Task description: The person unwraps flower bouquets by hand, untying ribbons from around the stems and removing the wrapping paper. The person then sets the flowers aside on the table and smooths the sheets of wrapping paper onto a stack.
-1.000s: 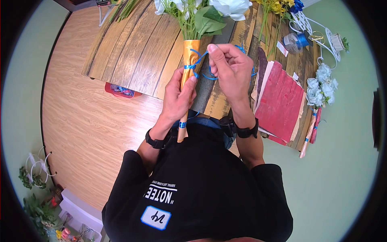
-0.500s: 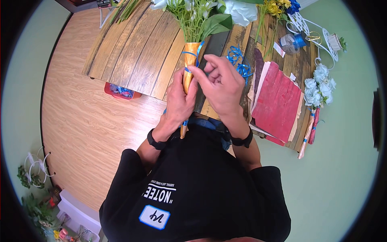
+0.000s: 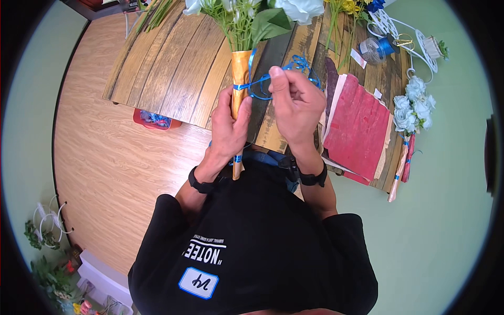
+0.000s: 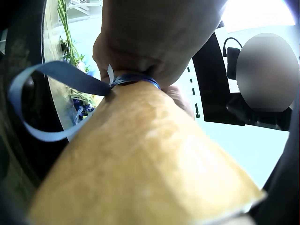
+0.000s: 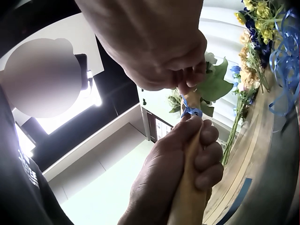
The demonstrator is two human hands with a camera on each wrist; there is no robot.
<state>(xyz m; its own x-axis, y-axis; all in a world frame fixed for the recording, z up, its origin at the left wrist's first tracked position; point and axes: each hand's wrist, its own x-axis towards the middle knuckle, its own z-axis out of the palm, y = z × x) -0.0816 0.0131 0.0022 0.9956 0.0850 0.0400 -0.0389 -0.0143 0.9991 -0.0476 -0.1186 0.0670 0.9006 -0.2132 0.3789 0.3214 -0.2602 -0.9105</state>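
My left hand (image 3: 229,128) grips the stems of a bouquet wrapped in orange-gold paper (image 3: 241,65), just below a blue ribbon tied round it. White flowers (image 3: 302,9) and green leaves (image 3: 270,25) spread above the paper. To the right of the wrap, my right hand (image 3: 299,107) pinches the blue ribbon (image 3: 259,84) between thumb and curled fingers. A loop of ribbon stands up beside the wrap. In the right wrist view, the ribbon knot (image 5: 192,111) sits right above the left thumb. A second blue band (image 3: 238,158) circles the lower stem end.
Curled ribbon (image 3: 300,63) lies on the wooden table (image 3: 184,68). Right of it are red paper sheets (image 3: 357,128), a ribbon spool (image 3: 386,46) and pale blue rose bouquets (image 3: 415,107). Yellow flowers (image 3: 344,6) lie at the back. A red basket (image 3: 155,119) stands on the floor.
Half a second ago my right thumb was at the tied ribbon on the wrap. Now the right hand is farther right, pinching ribbon that runs from the wrap. The left hand keeps its grip.
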